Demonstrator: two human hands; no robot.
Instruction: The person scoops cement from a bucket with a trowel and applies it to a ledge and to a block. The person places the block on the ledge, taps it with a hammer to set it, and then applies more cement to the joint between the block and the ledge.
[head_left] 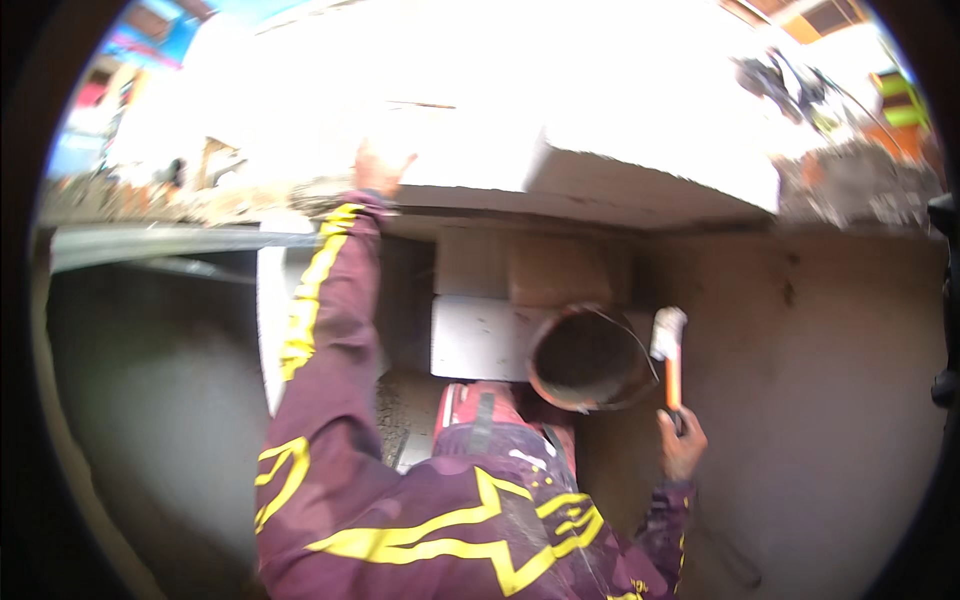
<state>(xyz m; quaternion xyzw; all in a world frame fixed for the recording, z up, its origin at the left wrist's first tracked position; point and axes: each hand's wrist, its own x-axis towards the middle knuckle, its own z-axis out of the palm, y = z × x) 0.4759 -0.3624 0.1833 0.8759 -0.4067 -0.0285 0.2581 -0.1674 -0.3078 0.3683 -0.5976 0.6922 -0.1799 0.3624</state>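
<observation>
My left arm reaches forward, and my left hand (378,168) lies at the edge of a bright white block (460,155) on the wall top. Its thumb is spread to the side; glare washes out the other fingers, and nothing shows in its grip. Low on the right, my right hand (682,442) is closed round the black grip of a mallet (672,375) with an orange handle and a whitish head. The mallet points forward, beside a round bucket (590,360) with a wire handle. What the bucket holds is too dark to make out.
Another pale block (650,185) sits on the wall top, its near face shaded. Below are stacked pale blocks (478,338) and a brownish block (558,270). A grey wall (800,380) stands to the right. At left runs a shiny metallic strip (180,242).
</observation>
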